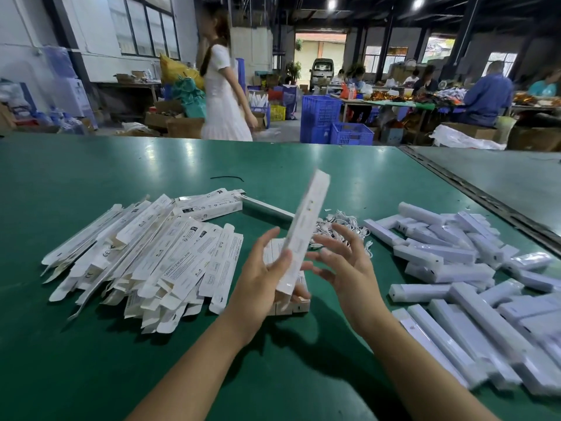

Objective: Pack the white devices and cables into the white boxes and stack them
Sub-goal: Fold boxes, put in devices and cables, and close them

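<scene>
My left hand (263, 281) grips the lower end of a long white box (306, 226), which stands tilted upward above the table. My right hand (341, 262) is just right of the box, fingers spread, holding nothing. Below the held box lies a small stack of packed boxes (299, 305), partly hidden by my left hand. A heap of flat unfolded white boxes (145, 253) spreads at the left. White devices in plastic wrap (473, 275) are piled at the right. A tangle of white cables (343, 226) lies behind my right hand.
The green table (91, 344) holds everything; a metal seam (473, 189) separates it from a grey table at the right. A black tie (227, 178) lies farther back. A person in a white dress (223, 95) walks beyond the far edge, with blue crates (331, 123) and seated workers behind.
</scene>
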{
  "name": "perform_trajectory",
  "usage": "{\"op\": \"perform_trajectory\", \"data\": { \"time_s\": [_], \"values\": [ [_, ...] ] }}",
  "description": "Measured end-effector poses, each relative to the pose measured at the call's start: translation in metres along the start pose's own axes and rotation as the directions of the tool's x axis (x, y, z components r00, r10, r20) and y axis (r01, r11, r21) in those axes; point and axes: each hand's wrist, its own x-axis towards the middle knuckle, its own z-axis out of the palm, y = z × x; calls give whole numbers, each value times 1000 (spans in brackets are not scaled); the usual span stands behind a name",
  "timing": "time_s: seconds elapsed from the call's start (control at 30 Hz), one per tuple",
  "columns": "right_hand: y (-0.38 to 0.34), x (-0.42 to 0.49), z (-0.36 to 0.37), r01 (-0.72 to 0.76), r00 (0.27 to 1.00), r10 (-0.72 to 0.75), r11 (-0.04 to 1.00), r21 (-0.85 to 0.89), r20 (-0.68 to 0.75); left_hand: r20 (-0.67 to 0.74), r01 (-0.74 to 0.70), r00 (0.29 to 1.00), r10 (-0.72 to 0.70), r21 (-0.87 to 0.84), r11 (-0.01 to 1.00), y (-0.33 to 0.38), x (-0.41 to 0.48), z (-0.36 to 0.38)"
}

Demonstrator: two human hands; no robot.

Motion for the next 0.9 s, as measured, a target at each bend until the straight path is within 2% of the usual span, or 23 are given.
{"op": "perform_trajectory", "data": {
  "time_s": [0.03, 0.1, 0.2, 0.37, 0.47, 0.57, 0.7, 0.83, 0.9],
  "values": [
    [1, -2, -2, 104, 994, -99, 980, -167, 39, -13, -16, 1000, 16, -17, 1000, -2, 2, -1],
    [2, -6, -4, 309, 947, -233, 847, -432, 222, -43, -56, 998, 55, -10, 998, -6, 4, -3],
    [4, -8, -1, 482, 864, -256, 669, -566, 434, -81, -133, 987, 140, 83, 988, -11, 6, -5],
    [1, -11, -2, 483, 859, -209, 634, -604, 467, -49, -235, 968, 244, 146, 961, -4, 2, -6],
    [1, -10, -1, 455, 881, -213, 623, -636, 422, -90, -152, 983, 161, 94, 984, -2, 0, -3],
    [2, -10, 0, 398, 911, -208, 671, -626, 357, -37, -50, 998, 47, -61, 997, -1, 1, -2],
    [2, -8, -5, 355, 932, -218, 718, -598, 291, 8, -2, 1000, 3, -173, 985, -2, 2, -7],
    [2, -6, -7, 345, 937, -235, 724, -597, 257, 79, 7, 997, 3, -133, 991, -1, 1, -10],
    [2, -6, -7, 337, 939, -225, 750, -569, 260, 75, -27, 997, 30, -49, 998, 0, -1, -10]
  ]
}}
